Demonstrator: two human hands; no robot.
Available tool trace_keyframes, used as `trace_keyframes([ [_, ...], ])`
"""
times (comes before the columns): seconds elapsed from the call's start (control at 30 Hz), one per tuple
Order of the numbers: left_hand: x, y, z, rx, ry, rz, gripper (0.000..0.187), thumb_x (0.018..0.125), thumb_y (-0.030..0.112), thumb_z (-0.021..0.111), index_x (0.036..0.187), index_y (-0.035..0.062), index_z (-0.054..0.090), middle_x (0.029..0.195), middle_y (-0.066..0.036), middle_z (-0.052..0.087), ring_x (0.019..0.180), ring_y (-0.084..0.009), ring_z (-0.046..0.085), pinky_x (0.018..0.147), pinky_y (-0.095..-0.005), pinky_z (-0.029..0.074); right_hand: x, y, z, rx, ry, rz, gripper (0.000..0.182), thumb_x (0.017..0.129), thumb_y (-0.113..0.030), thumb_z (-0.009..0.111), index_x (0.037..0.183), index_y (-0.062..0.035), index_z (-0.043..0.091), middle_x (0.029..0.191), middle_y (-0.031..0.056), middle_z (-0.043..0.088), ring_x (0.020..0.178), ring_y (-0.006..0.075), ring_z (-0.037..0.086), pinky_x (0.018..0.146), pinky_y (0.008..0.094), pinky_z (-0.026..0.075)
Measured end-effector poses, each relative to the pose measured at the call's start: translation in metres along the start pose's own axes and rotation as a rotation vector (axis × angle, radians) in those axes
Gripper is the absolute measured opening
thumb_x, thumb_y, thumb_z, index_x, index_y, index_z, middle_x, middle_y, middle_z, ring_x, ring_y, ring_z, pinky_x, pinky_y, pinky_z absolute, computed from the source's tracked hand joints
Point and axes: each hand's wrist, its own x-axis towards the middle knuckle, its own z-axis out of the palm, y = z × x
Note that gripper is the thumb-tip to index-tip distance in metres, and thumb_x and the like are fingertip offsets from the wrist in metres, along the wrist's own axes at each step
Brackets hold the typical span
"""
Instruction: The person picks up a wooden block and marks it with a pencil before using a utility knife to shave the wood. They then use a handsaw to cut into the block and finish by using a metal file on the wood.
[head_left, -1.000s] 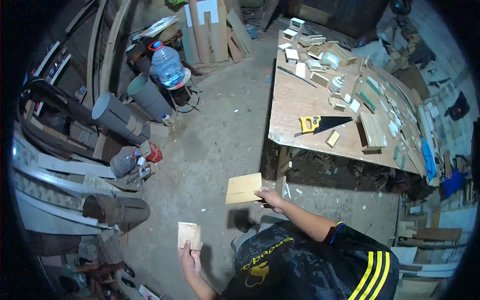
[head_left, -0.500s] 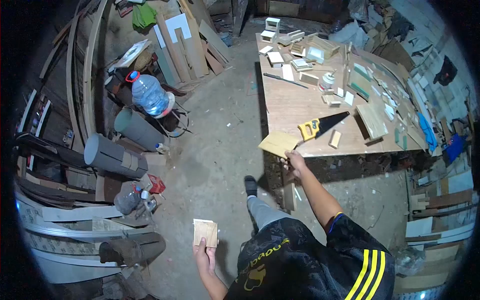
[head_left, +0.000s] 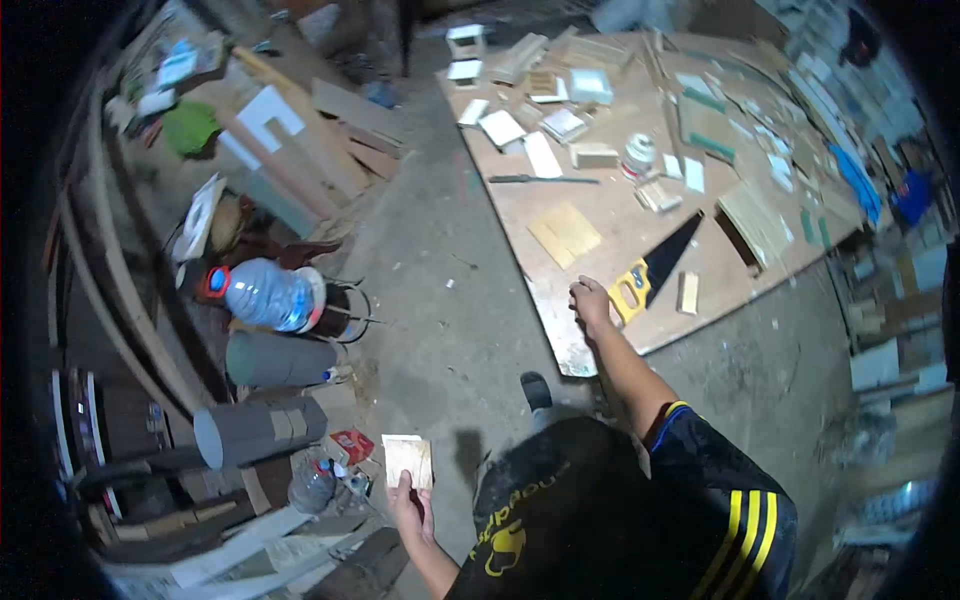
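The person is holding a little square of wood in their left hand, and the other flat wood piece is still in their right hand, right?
Not quite. The head view shows the left hand holding the small wood square, but the right hand is empty; the flat wood piece lies on the workbench.

A long plywood workbench (head_left: 600,340) runs ahead of the right hand, strewn with small wood offcuts (head_left: 595,155). On it lie a white round tin (head_left: 638,155) and a long dark flat bar (head_left: 543,179). Left of both hands, a clear plastic water jug with red cap (head_left: 260,294) lies beside grey plastic pipes (head_left: 278,360).
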Motion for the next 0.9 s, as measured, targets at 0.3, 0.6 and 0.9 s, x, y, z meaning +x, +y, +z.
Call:
trace_keyframes([
  [0.3,0.104,0.032,0.103,0.187,-0.334,-0.169,0.029,0.090,0.010,0.058,0.116,0.0018,0.049,0.109,-0.012,0.059,0.096,-0.0239,0.062,0.080,-0.0383,0.054,-0.068,0.084,-0.059,-0.700,1.183,-0.269,0.063,0.063,-0.037,0.080,0.111,-0.0110,0.050,0.110,0.0186,0.049,0.103,0.0381,0.047,0.087,0.0480,0.041],
  [0.6,0.167,0.068,0.231,0.331,-0.689,-0.234,0.029,0.090,0.009,0.058,0.115,0.0020,0.045,0.112,-0.012,0.057,0.099,-0.0239,0.061,0.083,-0.0393,0.053,-0.042,0.083,-0.053,-0.468,1.319,-0.094,0.083,0.058,-0.032,0.084,0.124,-0.0122,0.038,0.121,0.0201,0.038,0.115,0.0410,0.039,0.090,0.0521,0.039],
  [0.9,0.255,0.123,0.297,0.424,-0.968,-0.307,0.030,0.090,0.009,0.058,0.116,0.0035,0.045,0.114,-0.011,0.056,0.105,-0.0229,0.058,0.088,-0.0383,0.050,-0.081,0.085,-0.029,-0.298,1.278,0.280,0.061,0.067,-0.031,0.078,0.117,-0.0098,0.049,0.104,0.0190,0.063,0.098,0.0368,0.061,0.083,0.0460,0.048],
])
